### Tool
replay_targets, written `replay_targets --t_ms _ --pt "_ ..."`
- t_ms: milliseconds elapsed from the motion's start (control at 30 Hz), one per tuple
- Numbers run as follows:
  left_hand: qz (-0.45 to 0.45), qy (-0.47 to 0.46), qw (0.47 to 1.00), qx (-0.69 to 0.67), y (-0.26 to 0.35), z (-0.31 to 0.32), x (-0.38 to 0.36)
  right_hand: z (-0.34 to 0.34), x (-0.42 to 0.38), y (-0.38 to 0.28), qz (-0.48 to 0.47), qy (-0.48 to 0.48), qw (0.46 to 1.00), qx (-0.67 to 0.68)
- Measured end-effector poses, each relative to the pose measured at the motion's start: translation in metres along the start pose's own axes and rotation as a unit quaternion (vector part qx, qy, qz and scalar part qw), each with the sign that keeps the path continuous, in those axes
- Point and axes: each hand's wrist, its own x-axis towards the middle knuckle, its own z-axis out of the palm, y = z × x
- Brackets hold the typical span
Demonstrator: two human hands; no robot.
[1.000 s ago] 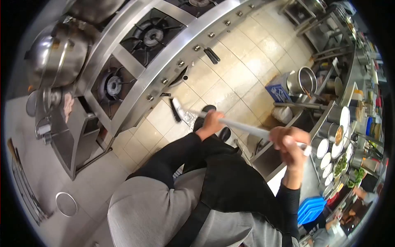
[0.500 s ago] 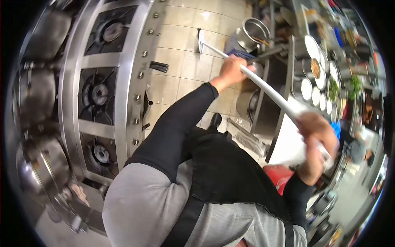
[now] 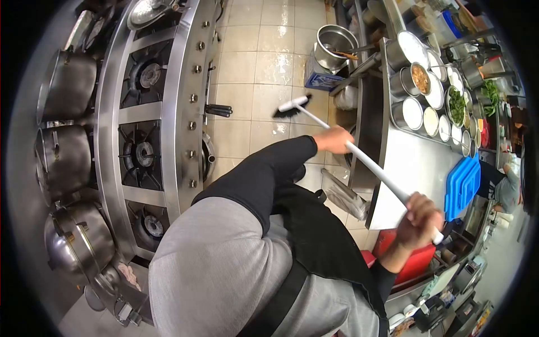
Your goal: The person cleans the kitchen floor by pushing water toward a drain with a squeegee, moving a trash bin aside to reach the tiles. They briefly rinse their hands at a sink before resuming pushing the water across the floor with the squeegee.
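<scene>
I hold a long white-handled broom [image 3: 368,164] in both hands. My left hand [image 3: 335,139] grips the handle partway down, and my right hand [image 3: 418,219] grips it near the top end. The broom's dark brush head [image 3: 292,106] rests on the wet beige floor tiles [image 3: 264,67] between the stove line and the steel counter. My black sleeves and grey apron fill the lower middle of the view.
A steel gas range [image 3: 149,112] with several burners runs along the left, with big pots [image 3: 70,84] behind it. On the right a steel counter [image 3: 412,163] carries several ingredient tubs and blue boards [image 3: 461,185]. A large pot [image 3: 335,45] and blue box [image 3: 321,81] stand on the floor.
The brush head has swept back along the floor toward me, away from the big floor pot. My right hand has dropped lower, and my view has swung along the aisle.
</scene>
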Motion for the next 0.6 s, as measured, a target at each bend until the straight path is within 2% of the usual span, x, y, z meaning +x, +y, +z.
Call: replay_targets --t_ms 33,67,133,200,267,300,333,400,433,467,500,533,567,600 --pt "-0.025 0.048 0.998 0.042 -0.028 0.004 -0.001 -0.003 -0.006 0.022 0.005 0.009 1.000 -0.019" --pt "-0.029 0.048 0.997 0.049 -0.040 -0.002 -0.002 -0.002 -0.010 0.043 0.013 0.015 0.999 -0.035" --pt "-0.146 0.162 0.961 0.170 -0.058 -0.018 -0.015 0.004 -0.016 0.074 0.051 0.004 0.998 -0.037" --pt "-0.145 0.168 0.950 0.220 -0.055 -0.041 -0.022 0.006 -0.009 0.070 0.080 -0.096 0.986 -0.107" --pt "-0.145 0.177 0.937 0.265 -0.044 -0.064 -0.027 0.013 0.013 0.033 0.085 -0.164 0.977 -0.104" --pt "-0.106 0.142 0.964 0.199 -0.032 -0.073 -0.031 0.025 0.025 -0.001 0.122 -0.142 0.969 -0.160" --pt "-0.060 0.105 0.984 0.134 -0.024 -0.086 -0.033 0.031 0.042 -0.008 0.038 -0.166 0.984 -0.042" --pt "0.091 0.014 0.981 0.170 -0.018 -0.116 -0.043 0.053 0.061 -0.032 0.028 -0.177 0.984 0.004" --pt "0.082 -0.069 0.982 0.154 -0.016 -0.135 -0.048 0.072 0.068 -0.031 0.035 -0.157 0.987 -0.006" --pt "0.064 -0.088 0.988 0.112 -0.038 -0.141 -0.059 0.080 0.082 -0.019 0.050 -0.207 0.972 -0.099" --pt "0.046 -0.110 0.980 0.156 -0.072 -0.148 -0.072 0.090 0.090 0.011 0.024 -0.235 0.967 -0.091" --pt "0.020 -0.110 0.983 0.147 -0.095 -0.163 -0.074 0.100 0.098 0.039 0.005 -0.247 0.963 -0.111" --pt "0.045 -0.053 0.979 0.191 -0.123 -0.178 -0.076 0.114 0.109 0.062 0.001 -0.202 0.972 -0.118" --pt "0.029 -0.031 0.977 0.209 -0.175 -0.187 -0.077 0.123 0.121 0.091 0.048 -0.180 0.978 -0.095"
